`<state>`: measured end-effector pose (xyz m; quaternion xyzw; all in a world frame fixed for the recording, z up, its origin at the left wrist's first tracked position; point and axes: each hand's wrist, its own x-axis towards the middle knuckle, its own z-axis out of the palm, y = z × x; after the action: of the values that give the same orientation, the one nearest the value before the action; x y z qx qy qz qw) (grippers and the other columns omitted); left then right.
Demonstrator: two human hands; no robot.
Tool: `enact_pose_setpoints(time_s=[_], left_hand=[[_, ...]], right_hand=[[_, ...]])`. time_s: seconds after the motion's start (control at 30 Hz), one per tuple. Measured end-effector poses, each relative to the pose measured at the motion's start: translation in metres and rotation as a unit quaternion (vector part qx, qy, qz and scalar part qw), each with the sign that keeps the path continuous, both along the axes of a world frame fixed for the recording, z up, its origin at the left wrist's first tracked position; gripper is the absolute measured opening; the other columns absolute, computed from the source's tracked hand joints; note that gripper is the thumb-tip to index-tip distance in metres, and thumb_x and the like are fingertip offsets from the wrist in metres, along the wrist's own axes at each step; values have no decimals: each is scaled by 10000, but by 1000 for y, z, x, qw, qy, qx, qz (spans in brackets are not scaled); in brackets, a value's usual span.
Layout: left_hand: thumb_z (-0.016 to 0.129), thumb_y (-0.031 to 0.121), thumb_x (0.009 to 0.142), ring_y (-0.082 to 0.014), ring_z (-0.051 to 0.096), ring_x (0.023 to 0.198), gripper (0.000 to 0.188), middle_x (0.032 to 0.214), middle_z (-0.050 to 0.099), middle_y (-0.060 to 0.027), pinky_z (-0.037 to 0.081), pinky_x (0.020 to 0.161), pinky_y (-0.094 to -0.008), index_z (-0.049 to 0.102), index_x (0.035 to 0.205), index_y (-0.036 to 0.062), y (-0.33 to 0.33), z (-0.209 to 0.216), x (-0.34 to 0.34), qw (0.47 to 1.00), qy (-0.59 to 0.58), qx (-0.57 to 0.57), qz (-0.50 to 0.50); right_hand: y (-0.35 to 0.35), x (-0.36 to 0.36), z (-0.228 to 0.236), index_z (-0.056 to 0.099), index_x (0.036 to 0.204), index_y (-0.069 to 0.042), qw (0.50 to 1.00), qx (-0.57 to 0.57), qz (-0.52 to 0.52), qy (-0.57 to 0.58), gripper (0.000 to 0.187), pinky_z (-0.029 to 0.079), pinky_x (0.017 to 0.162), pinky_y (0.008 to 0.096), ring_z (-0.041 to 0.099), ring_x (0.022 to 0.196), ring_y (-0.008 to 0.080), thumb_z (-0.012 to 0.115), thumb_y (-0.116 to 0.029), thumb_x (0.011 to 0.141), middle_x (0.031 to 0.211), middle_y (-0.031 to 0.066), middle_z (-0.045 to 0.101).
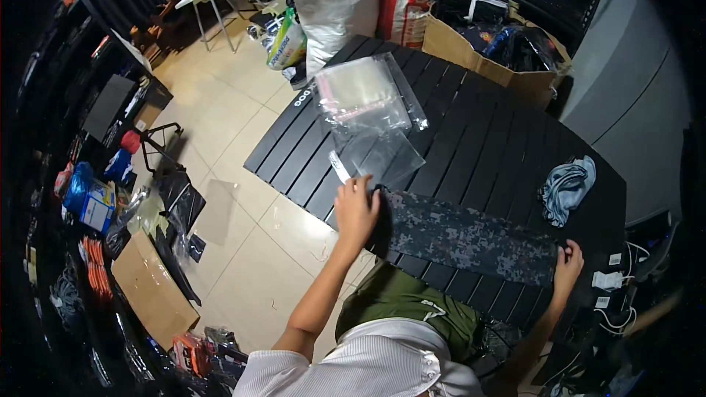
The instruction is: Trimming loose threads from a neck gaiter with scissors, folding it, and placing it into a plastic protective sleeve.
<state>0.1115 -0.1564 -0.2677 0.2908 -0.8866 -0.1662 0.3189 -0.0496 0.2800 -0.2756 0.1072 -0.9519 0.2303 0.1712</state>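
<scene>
A long strip of folded dark camouflage cloth (471,241) lies across the near side of the black slatted table (500,143). At its darker left end is my left hand (356,209), closed with thumb and fingers on the edge. My right hand (568,268) pinches the strip's right end, thumb and fingers bent around it. Beyond my left hand lies a loose clear plastic bag (386,158), with a small white tag (339,167) beside it. Farther back rests a stack of clear plastic bags (364,92).
A crumpled grey-blue cloth (568,190) sits at the table's right. Behind the table stand a white sack (338,11) and an open cardboard box (471,51) of packed goods. White cables (621,294) and plugs are at the right; packages and flat cardboard (154,290) lie at the left.
</scene>
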Motion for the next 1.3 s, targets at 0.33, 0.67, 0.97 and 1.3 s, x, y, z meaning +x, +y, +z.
enact_pose_setpoints(time_s=[0.33,0.67,0.97,1.3], left_hand=[[606,259,785,-275,514,881,194,934,563,-74,398,713,-374,617,914,115,37,-13,4,992,-101,52,-62],[584,137,843,-155,558,876,207,960,580,-74,427,789,-250,595,1027,42,76,-18,-15,896,-7,341,-285],[490,361,909,-97,529,915,385,1044,562,-14,402,800,-228,517,1145,58,184,8,-50,560,-50,763,-318],[577,130,856,-96,564,819,225,928,613,-32,450,730,-230,533,1050,25,124,33,-44,615,47,744,-257]], right_hand=[[18,34,-12,601,818,23,951,-85,-202,-218,365,436,665,324,539,678,190,750,-286,691,701,88,567],[3,36,-1,507,767,-5,940,-220,-105,-241,234,371,597,271,426,633,110,643,-194,795,666,5,475],[-115,85,43,516,1100,-2,964,-259,53,-39,386,453,741,275,565,807,164,648,7,737,981,111,585],[-104,102,73,286,1358,-36,885,-285,282,-235,864,449,777,281,583,900,170,743,-16,625,1235,143,513]])
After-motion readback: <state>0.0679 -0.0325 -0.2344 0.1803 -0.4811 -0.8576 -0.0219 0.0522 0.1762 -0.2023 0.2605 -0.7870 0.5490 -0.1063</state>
